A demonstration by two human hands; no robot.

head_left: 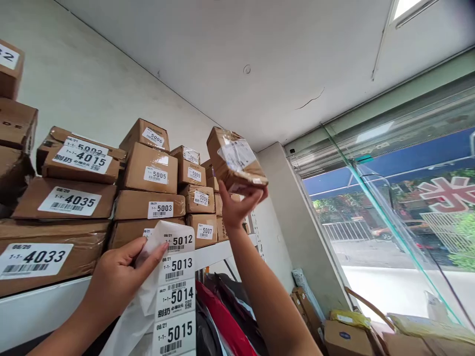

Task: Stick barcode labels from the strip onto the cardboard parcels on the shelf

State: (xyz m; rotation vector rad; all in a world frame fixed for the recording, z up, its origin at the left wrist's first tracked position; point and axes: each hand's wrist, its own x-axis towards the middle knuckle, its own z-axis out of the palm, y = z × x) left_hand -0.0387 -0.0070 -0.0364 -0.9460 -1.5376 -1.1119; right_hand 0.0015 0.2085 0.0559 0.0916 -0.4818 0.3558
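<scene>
My right hand (237, 205) is raised and grips a small brown taped cardboard parcel (235, 160) from below, holding it up near the stacked boxes on the top shelf. My left hand (118, 279) pinches a long strip of white number labels (175, 291), printed 5012 to 5015, which hangs down in front of the shelf. Both hands are closed on what they hold.
A white shelf (44, 301) carries stacked brown boxes labelled 4033 (52, 252), 4035, 4015, 5003 (148, 203), 5005, 5007. Below it hang red and dark bags (222, 316). More cartons (345, 336) lie on the floor at the right by a glass shopfront (401, 217).
</scene>
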